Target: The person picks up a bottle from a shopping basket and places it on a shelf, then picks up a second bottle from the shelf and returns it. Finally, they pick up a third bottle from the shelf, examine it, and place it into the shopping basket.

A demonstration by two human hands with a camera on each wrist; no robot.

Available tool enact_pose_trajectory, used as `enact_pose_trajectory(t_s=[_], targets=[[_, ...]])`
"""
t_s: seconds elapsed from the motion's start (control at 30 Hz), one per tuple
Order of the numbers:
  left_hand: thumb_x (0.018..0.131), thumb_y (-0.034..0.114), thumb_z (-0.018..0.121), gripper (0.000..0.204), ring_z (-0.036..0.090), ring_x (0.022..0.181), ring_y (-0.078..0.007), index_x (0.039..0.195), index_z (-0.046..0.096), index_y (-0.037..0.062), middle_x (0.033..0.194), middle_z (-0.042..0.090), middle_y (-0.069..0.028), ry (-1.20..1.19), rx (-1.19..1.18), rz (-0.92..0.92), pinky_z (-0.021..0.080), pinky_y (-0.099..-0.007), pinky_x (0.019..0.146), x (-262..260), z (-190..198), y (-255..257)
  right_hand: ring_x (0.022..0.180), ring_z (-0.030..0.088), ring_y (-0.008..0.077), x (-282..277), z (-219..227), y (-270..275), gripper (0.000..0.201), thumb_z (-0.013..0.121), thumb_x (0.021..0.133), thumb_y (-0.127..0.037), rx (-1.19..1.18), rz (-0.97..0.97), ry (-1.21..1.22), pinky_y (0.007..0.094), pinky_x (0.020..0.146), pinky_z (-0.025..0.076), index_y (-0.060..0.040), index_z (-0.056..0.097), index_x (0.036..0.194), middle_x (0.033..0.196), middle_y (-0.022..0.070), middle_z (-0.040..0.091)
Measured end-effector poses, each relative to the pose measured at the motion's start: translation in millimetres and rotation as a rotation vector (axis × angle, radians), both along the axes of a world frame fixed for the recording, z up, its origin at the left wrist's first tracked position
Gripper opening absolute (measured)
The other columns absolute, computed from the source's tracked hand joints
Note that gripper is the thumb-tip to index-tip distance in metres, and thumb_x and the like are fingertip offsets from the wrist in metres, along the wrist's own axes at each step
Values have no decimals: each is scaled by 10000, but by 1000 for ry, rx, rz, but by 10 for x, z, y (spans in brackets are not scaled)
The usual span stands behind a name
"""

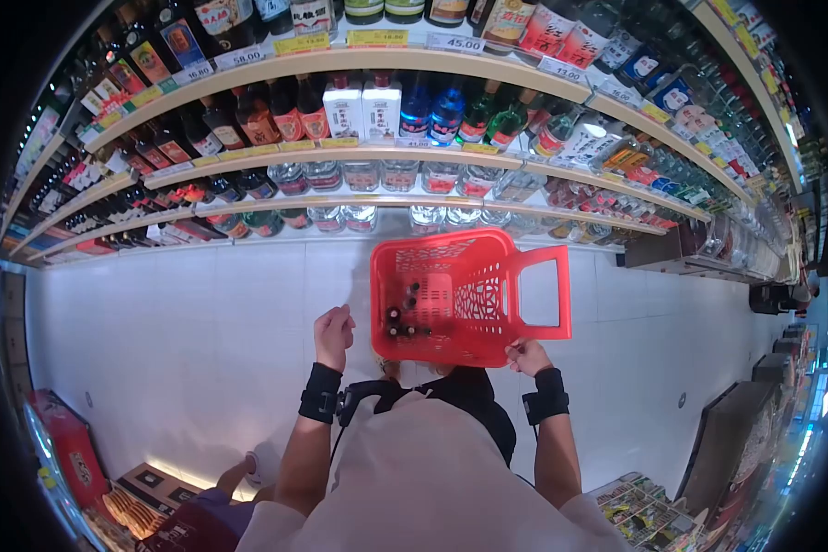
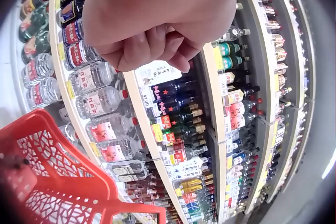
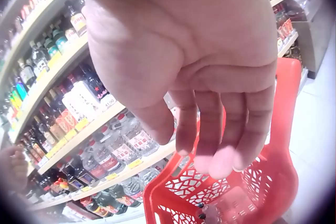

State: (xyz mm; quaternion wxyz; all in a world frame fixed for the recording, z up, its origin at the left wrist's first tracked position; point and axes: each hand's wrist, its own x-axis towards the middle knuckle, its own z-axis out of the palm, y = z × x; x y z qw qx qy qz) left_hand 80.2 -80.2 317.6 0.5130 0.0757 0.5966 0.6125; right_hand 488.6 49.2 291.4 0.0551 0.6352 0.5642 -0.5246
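A red plastic shopping basket (image 1: 451, 348) with cut-out walls is in front of the person, its looped handle (image 1: 564, 293) out to the right. Inside at the left lie several dark bottles (image 1: 395, 316). My right hand (image 1: 528, 356) is at the basket's near right corner in the head view; its fingers (image 3: 210, 124) hang down, slightly bent, over the basket in the right wrist view. Left of the basket, my left hand (image 1: 334, 335) hovers apart from it. Its fingers (image 2: 139, 48) are curled in toward the palm with nothing showing in them.
Long shelves (image 1: 359, 156) of bottles with price tags run across the front. Pale floor tiles (image 1: 193, 331) lie on both sides. Another person's leg (image 1: 235, 474) shows at lower left. A display stand (image 1: 727, 442) stands at right, with packaged goods (image 1: 644, 515) at lower right.
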Motion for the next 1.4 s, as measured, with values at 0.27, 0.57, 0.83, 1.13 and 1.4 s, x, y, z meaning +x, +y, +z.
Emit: enact_pose_trajectory(t_s=[0.27,0.57,0.83,1.13,1.4], targets=[[1001,243,506,252,271,408,-52,814,547,80,531,355,49,-40,-64,118,212,-242,394,157,-222,83,660,657,153,-176,-386,40,277,614,936,-232,-125,88,45,308,611,533,21,614,1049,799,91,677],[1012,259,502,231,285,432,-41,870,560,85,555,378,55,-68,-149,44,223,-224,418,380,-701,244,669,667,163,-120,-733,93,242,623,899,-223,-91,149,-16,306,630,534,3,637,983,778,88,671],[1030,259,453,293,250,431,-32,836,575,77,544,355,61,-84,-238,0,188,-230,413,435,-1229,251,799,672,255,-324,-1749,187,224,633,889,-212,-29,460,-38,364,728,527,-7,646,977,864,133,687],[1037,252,432,301,274,436,-42,858,573,57,563,388,45,-174,-305,106,198,-233,416,312,-1862,192,834,676,294,-823,-2857,592,219,651,867,-223,3,545,-23,390,747,526,-21,661,952,876,151,697],[999,168,410,181,390,481,-79,1004,553,57,622,482,1,-208,-366,114,294,-230,450,252,-2281,53,574,644,215,-1218,-4001,716,165,629,862,-174,-105,294,-49,359,564,518,-24,648,925,699,111,657]])
